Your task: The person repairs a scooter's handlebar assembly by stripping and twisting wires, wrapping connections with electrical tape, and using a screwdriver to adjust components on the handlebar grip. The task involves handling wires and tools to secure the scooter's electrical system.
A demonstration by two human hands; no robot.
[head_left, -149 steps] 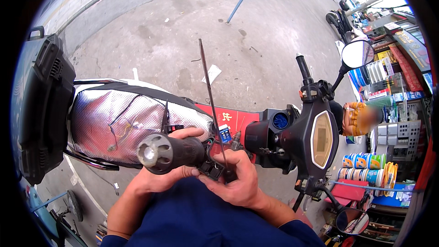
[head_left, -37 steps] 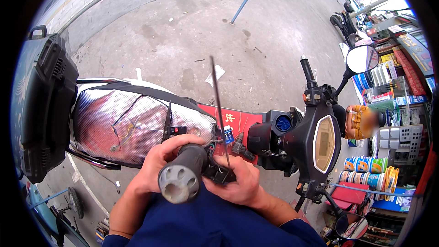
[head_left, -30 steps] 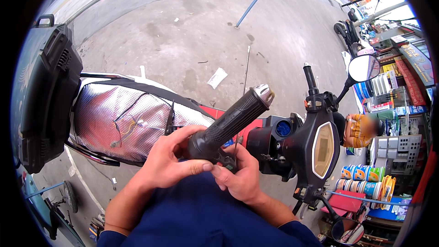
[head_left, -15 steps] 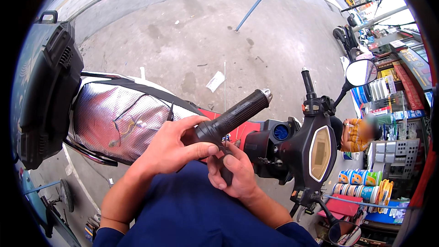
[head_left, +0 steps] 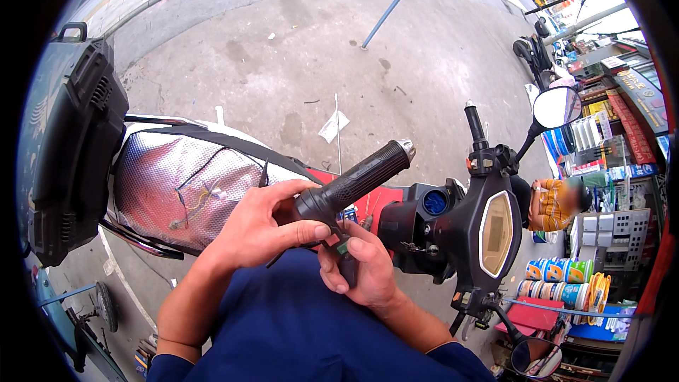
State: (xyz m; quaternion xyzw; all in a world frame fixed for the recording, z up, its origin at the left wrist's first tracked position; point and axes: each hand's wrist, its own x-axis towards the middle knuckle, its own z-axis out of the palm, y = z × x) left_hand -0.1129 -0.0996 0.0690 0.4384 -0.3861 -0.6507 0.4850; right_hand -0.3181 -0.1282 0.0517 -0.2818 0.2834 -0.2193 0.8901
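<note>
My left hand [head_left: 265, 230] is closed around the collar end of a black ribbed throttle grip [head_left: 361, 177], whose silver tip points up and right. Close against it, my right hand [head_left: 364, 269] has its fingers wrapped round the dark handle [head_left: 347, 269] of what looks like a long screwdriver. Its thin metal shaft [head_left: 338, 131] sticks out away from me, passing behind the grip. Small red and green patches show between the hands; which part they belong to I cannot tell. The hands hide where the tool meets the grip.
A scooter stands across in front of me, its silver-padded seat [head_left: 187, 187] and black rear box [head_left: 74, 148] at left. Its dashboard [head_left: 497, 237] and mirror [head_left: 556, 107] are at right. Beyond sits a person in a yellow top [head_left: 555, 204], near stacked wire spools [head_left: 559, 270].
The grip and the tool's shaft have shifted slightly left. A green patch now shows by my right thumb, and a thin dark piece shows under my left hand. Both hands keep their hold.
</note>
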